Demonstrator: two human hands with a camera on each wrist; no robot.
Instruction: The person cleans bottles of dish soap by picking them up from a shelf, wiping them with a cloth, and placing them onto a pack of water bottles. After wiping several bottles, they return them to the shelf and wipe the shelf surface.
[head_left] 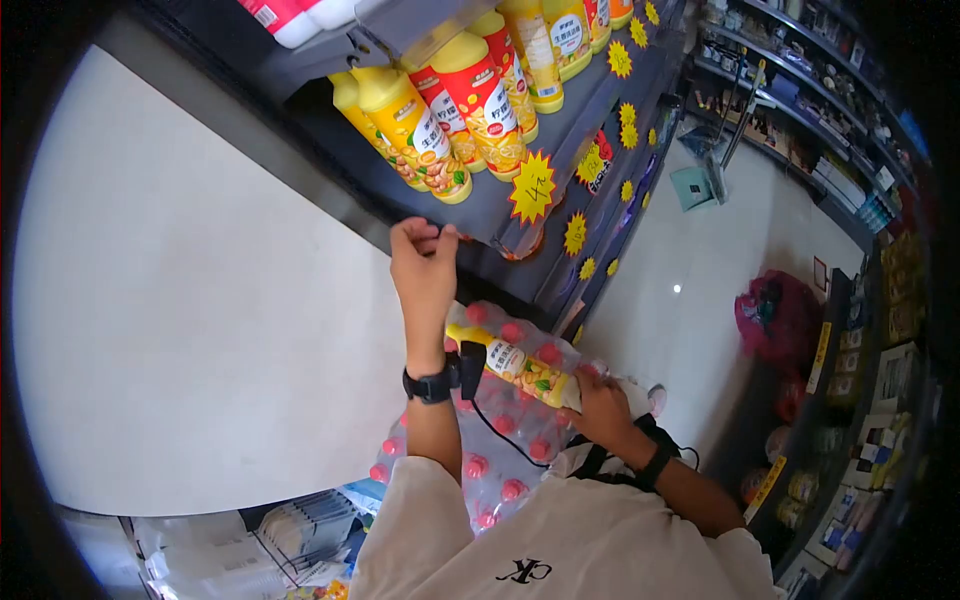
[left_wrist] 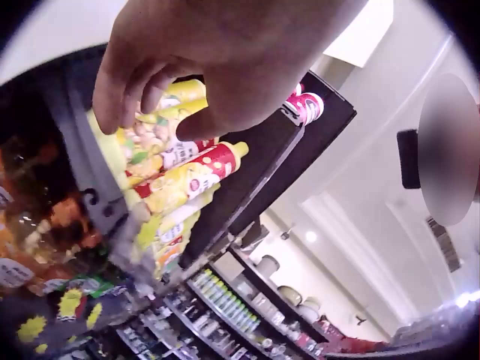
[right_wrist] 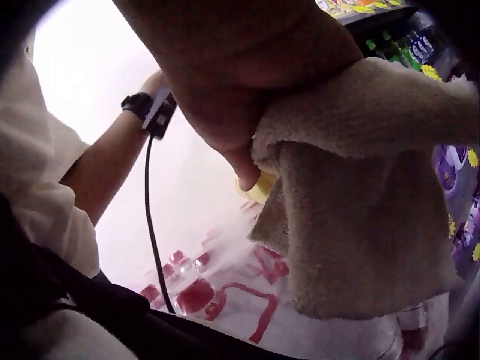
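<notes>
My left hand (head_left: 424, 270) is raised beside the front edge of the shelf (head_left: 485, 215), just below yellow and red bottles (head_left: 415, 135). Its fingers are loosely bent, the thumb stands apart, and it holds nothing. The left wrist view has the same hand (left_wrist: 217, 60) in front of the shelf bottles (left_wrist: 195, 180). Lower down, my right hand (head_left: 605, 412) grips a yellow bottle (head_left: 520, 368) near one end, the bottle lying tilted. A beige cloth (right_wrist: 367, 217) hangs at the right hand (right_wrist: 255, 82), covering part of it; a yellow end of the bottle (right_wrist: 259, 187) peeks out.
Plastic-wrapped bottles with pink caps (head_left: 475, 466) stand below the hands. A large white surface (head_left: 200, 290) spans the left. Yellow star price tags (head_left: 533, 187) line the shelf. A dustpan (head_left: 695, 188) and a pink bag (head_left: 778, 318) are on the aisle floor.
</notes>
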